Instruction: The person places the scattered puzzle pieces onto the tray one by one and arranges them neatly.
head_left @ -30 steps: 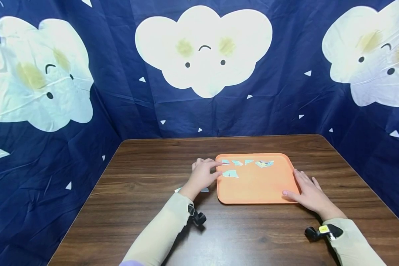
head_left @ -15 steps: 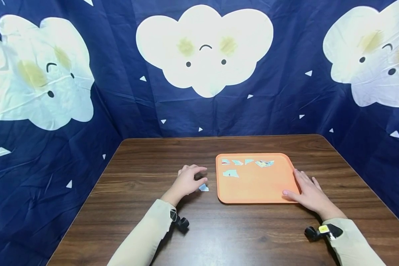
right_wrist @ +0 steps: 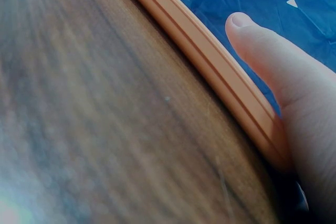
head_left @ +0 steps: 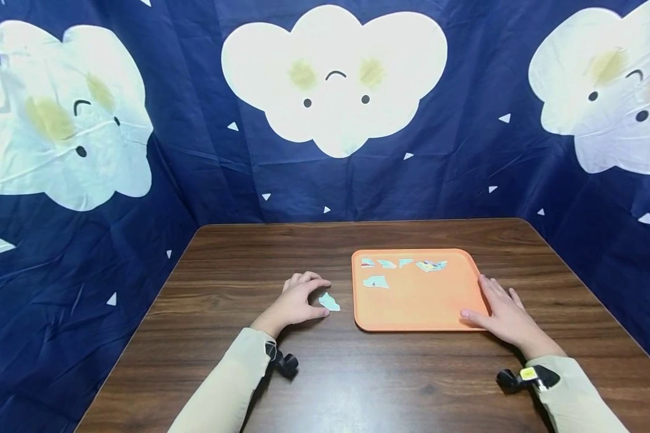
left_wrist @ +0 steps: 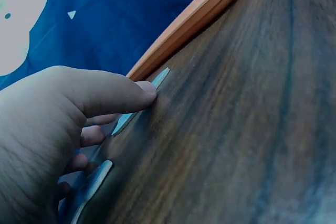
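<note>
My left hand (head_left: 294,302) hovers low over the wood table with thumb and index finger spread. Between them a pale-blue, jagged cut-out paper piece (head_left: 329,302) lies flat, left of the orange tray (head_left: 417,310). A second pale piece (left_wrist: 93,190) shows below the other fingers in the left wrist view; the hand hides it from the head view. My right hand (head_left: 505,314) rests at the tray's right edge with relaxed fingers, its thumb (right_wrist: 254,43) over the rim.
Several cut pieces lie on the tray: a row along the back with a patterned piece (head_left: 431,266), and a pale piece (head_left: 376,282) below the row's left end. A blue cloud-print curtain (head_left: 336,186) hangs behind the table (head_left: 357,373).
My left hand has moved off the tray's left side, leftward and toward me, to the loose piece. A red-marked piece is uncovered at the tray's back left. My right hand stays still.
</note>
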A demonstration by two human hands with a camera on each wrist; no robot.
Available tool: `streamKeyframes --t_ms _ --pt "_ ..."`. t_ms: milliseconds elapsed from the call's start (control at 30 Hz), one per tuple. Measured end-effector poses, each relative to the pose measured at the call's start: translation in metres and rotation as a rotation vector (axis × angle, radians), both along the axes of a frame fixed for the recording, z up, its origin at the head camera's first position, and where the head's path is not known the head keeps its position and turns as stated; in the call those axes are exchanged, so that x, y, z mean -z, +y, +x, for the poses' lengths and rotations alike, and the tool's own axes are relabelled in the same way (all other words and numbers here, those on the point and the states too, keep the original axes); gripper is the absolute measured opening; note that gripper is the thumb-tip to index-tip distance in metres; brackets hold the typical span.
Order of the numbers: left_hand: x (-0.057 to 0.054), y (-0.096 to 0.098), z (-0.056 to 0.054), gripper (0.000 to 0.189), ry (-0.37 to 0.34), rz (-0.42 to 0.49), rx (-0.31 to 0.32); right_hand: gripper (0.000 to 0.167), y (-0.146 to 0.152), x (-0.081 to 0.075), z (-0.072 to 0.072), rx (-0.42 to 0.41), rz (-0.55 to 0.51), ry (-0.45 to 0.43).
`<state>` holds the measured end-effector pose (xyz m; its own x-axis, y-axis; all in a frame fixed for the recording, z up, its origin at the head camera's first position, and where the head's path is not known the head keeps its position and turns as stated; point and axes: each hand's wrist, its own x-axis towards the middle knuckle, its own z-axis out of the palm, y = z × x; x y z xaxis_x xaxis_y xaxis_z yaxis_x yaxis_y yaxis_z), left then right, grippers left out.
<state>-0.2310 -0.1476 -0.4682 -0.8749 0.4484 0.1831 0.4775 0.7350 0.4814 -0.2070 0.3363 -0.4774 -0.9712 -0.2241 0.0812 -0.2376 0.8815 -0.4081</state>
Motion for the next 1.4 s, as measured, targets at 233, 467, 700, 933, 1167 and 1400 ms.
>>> streamKeyframes --t_ms 233,467,700,933,1167,1400 --pt "0.003 -0.001 -0.002 0.051 0.054 -0.069 0.026 0.112 0.0 0.0 0.001 -0.003 -0.001 0.0" --pt "0.001 -0.005 -0.006 0.03 0.102 -0.09 0.06 0.111 0.0 -0.001 0.002 -0.005 -0.008 0.003" --pt "-0.004 -0.009 -0.007 0.021 0.129 -0.113 0.083 0.111 -0.001 -0.003 0.001 -0.007 -0.009 0.002" --pt "-0.002 -0.009 -0.008 0.023 0.142 -0.101 0.063 0.112 -0.002 -0.003 0.002 -0.001 -0.006 -0.009" --pt "-0.006 -0.002 -0.012 0.022 0.153 -0.083 0.032 0.111 0.0 -0.001 0.001 -0.008 -0.009 -0.006" --pt "-0.015 0.017 -0.016 0.023 0.111 -0.059 0.013 0.111 0.0 0.001 0.0 -0.006 -0.005 0.002"
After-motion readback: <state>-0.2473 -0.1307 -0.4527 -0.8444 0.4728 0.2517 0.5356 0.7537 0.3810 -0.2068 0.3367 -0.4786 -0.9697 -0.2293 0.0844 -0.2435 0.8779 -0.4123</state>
